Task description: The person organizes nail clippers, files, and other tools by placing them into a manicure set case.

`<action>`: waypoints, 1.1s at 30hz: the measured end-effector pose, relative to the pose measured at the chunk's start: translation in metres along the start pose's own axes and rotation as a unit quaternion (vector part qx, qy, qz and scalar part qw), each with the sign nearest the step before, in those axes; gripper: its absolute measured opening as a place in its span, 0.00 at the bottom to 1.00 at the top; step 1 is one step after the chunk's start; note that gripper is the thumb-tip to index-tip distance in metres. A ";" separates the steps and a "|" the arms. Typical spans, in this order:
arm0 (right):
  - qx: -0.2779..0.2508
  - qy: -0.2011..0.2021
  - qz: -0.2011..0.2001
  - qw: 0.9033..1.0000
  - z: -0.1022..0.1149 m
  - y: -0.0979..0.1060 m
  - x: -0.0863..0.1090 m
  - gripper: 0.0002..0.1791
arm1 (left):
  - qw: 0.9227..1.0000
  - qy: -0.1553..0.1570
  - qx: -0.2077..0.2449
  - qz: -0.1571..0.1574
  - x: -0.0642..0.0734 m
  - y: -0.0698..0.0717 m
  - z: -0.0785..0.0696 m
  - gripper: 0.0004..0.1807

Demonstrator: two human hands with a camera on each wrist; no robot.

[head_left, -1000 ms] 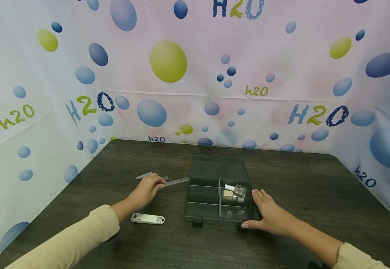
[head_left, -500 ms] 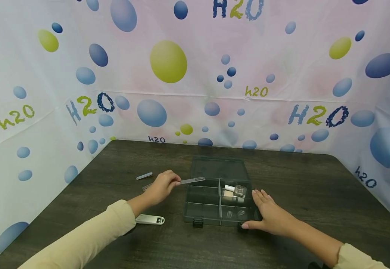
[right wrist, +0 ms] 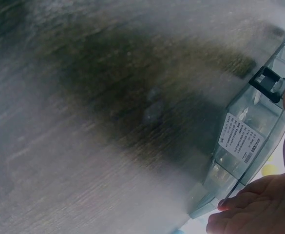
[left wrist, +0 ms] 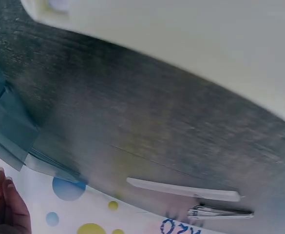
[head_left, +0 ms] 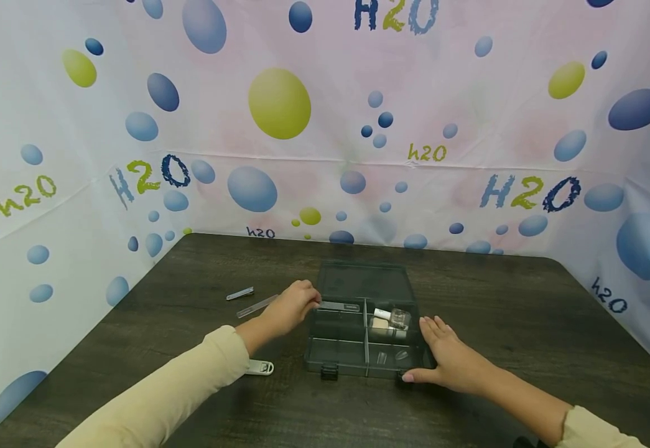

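At the back left compartment (head_left: 338, 323) of the box (head_left: 336, 352), the left hand (head_left: 292, 307) pinches a slim, flat, grey file (head_left: 340, 306), dark-marked towards one end; the right hand (head_left: 452, 361) lies straight-fingered against the box

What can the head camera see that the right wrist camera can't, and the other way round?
Only the head view shows the left hand pinching a flat see-through plastic strip, and the small silver metal nail clipper. Only the right wrist view shows the white rectangular printed label. Both show the right hand touching the grey see-through plastic box.
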State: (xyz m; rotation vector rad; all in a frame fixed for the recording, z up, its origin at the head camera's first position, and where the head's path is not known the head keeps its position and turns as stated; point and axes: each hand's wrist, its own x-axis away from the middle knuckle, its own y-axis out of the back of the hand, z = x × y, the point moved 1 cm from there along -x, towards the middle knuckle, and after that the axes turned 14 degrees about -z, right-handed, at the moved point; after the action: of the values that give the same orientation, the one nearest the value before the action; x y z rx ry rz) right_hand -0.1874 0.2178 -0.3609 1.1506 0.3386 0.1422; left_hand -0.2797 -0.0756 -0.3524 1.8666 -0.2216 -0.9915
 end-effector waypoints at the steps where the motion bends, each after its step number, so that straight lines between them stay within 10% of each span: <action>1: 0.000 0.000 0.000 1.000 0.000 0.000 0.000 0.62 | 1.000 -0.002 -0.007 0.008 -0.001 -0.001 -0.001 0.06; 11: -0.001 0.001 -0.004 1.000 0.000 0.001 0.000 0.62 | 0.996 -0.025 -0.075 0.031 -0.009 -0.014 -0.008 0.04; 33: -0.001 0.007 -0.006 1.000 0.000 0.000 0.000 0.62 | 0.982 0.043 -0.147 0.112 -0.020 -0.015 -0.022 0.05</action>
State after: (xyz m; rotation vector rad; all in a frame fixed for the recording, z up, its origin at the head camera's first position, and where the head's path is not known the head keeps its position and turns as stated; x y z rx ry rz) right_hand -0.1876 0.2177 -0.3609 1.1453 0.3586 0.1404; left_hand -0.2815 -0.0421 -0.3498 1.5720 -0.2147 -0.7430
